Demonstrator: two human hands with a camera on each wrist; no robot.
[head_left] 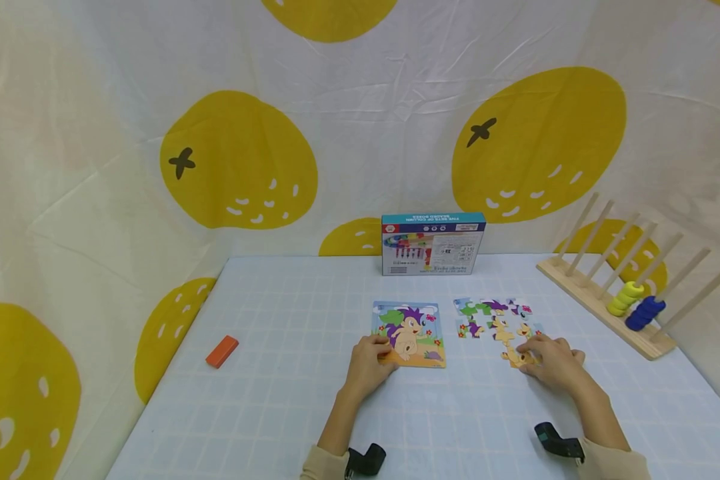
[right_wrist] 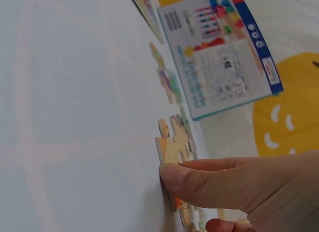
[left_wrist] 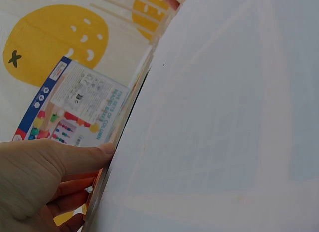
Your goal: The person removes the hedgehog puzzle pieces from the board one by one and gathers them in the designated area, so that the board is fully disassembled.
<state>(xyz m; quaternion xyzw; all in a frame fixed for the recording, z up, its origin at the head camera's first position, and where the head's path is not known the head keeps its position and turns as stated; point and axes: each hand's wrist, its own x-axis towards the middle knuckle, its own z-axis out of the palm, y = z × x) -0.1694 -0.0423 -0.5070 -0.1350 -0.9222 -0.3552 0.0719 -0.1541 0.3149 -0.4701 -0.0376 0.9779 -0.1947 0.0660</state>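
Note:
A square picture board [head_left: 412, 333] with a purple-haired hedgehog lies on the table. My left hand [head_left: 369, 363] grips its lower left corner, the thumb on the near edge and the fingers along the left side. To its right lie several loose jigsaw puzzle pieces [head_left: 500, 328] with parts of a like picture. At the near end of those, my right hand [head_left: 553, 363] pinches a tan and orange puzzle piece [head_left: 514, 358] between thumb and fingers. In the right wrist view, the thumb presses the edge of this puzzle piece [right_wrist: 171, 157], low against the table; the fingertips are partly hidden.
Behind the board a printed toy box [head_left: 433, 245] stands upright. A wooden peg rack [head_left: 606, 307] with yellow and blue beads occupies the right side. An orange block [head_left: 222, 351] lies at the left. A fruit-patterned cloth [head_left: 360, 133] hangs behind the table.

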